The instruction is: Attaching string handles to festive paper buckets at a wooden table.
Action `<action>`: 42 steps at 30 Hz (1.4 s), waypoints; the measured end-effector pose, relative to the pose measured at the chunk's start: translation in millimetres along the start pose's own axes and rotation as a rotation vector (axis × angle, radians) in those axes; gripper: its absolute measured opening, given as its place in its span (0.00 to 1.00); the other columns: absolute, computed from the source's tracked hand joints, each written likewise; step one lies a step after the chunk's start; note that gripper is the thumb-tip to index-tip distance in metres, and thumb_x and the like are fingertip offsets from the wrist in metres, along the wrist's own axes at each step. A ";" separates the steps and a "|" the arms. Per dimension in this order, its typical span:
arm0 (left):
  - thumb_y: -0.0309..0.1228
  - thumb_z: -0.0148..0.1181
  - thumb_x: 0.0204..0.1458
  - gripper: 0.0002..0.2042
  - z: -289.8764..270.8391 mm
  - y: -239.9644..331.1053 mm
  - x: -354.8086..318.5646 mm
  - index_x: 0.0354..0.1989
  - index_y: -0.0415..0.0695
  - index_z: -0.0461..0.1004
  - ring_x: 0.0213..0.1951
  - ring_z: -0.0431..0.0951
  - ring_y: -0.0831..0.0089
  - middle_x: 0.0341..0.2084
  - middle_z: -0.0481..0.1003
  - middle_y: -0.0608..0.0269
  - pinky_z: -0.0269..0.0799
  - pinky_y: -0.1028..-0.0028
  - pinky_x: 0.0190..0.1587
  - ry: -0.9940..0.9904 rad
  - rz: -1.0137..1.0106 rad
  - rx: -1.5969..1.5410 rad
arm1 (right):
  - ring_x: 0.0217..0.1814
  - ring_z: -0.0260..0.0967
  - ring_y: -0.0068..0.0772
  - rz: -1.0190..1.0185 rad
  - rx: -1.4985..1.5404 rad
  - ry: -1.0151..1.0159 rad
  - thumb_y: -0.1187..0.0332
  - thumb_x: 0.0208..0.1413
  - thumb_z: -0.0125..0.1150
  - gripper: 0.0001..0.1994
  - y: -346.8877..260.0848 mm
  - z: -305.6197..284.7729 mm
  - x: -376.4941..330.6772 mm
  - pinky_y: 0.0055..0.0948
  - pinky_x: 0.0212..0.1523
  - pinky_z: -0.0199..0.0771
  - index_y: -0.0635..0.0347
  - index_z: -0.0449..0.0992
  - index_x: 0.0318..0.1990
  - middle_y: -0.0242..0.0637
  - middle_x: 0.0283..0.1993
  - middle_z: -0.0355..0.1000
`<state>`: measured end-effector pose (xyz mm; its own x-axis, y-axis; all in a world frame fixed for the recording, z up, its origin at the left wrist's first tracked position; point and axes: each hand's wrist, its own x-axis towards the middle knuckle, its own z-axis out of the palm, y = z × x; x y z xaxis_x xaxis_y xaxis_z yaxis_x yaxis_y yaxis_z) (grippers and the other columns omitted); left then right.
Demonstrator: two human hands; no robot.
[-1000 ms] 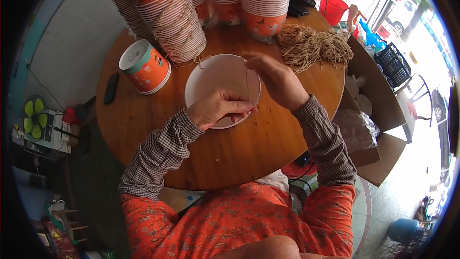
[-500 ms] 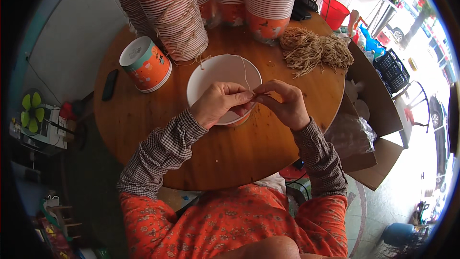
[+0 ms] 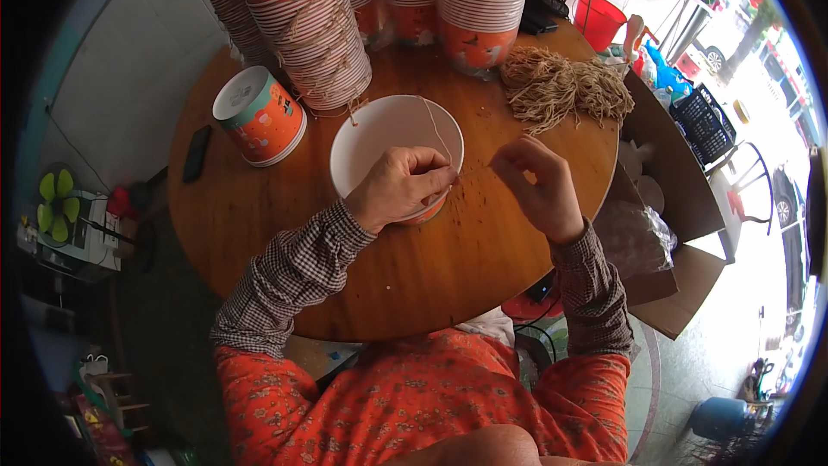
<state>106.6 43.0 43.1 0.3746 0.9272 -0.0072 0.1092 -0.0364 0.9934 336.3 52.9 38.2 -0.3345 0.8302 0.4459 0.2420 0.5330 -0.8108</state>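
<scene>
A white paper bowl (image 3: 388, 142) with an orange outside is parked near the middle of the round wooden table (image 3: 285, 233), and its near right rim is gripped by the left hand (image 3: 401, 185), fingers curled over the edge. A thin tan string (image 3: 438, 134) is draped across the bowl's inside and stretched off to the right, where its end is pinched between the fingertips of the right hand (image 3: 539, 185), just beside the bowl.

To the left, a single orange-and-teal cup (image 3: 259, 114) is laid on its side, white lid facing out. Along the far edge, tall stacks of orange cups (image 3: 310, 26) are lined up, striped rims showing. Far right, a tangled pile of tan strings (image 3: 561, 86) is heaped. A dark phone (image 3: 197, 153) is left at the table's left edge, and an open cardboard box (image 3: 681, 207) is stood off the right side.
</scene>
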 end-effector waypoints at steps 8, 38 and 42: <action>0.28 0.54 0.60 0.09 -0.5 2.8 -3.5 0.33 0.34 0.74 0.22 0.67 0.85 0.20 0.71 0.69 0.64 0.82 0.28 -0.074 -0.015 -0.103 | 0.42 0.73 0.26 0.084 0.416 0.129 0.65 0.60 0.59 0.18 11.8 0.7 -10.7 0.25 0.43 0.72 0.69 0.70 0.52 0.38 0.41 0.75; 0.23 0.58 0.55 0.06 -2.1 7.4 -6.6 0.38 0.33 0.74 0.30 0.79 0.78 0.29 0.78 0.63 0.76 0.78 0.35 -0.007 0.069 0.186 | 0.26 0.69 0.32 -0.113 -0.197 0.174 0.74 0.52 0.63 0.04 -19.3 15.2 -10.7 0.28 0.26 0.69 0.63 0.75 0.31 0.38 0.27 0.69; 0.23 0.58 0.54 0.06 3.2 12.0 -10.8 0.39 0.35 0.73 0.27 0.79 0.78 0.29 0.78 0.61 0.75 0.78 0.31 0.011 0.094 0.367 | 0.28 0.70 0.40 -0.291 -0.330 0.027 0.71 0.49 0.65 0.05 -23.8 12.9 -5.7 0.33 0.28 0.70 0.59 0.76 0.30 0.37 0.28 0.69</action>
<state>106.9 31.4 54.7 0.3886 0.9175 0.0851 0.3987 -0.2507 0.8822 320.7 33.4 50.1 -0.4087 0.6391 0.6515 0.4202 0.7655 -0.4873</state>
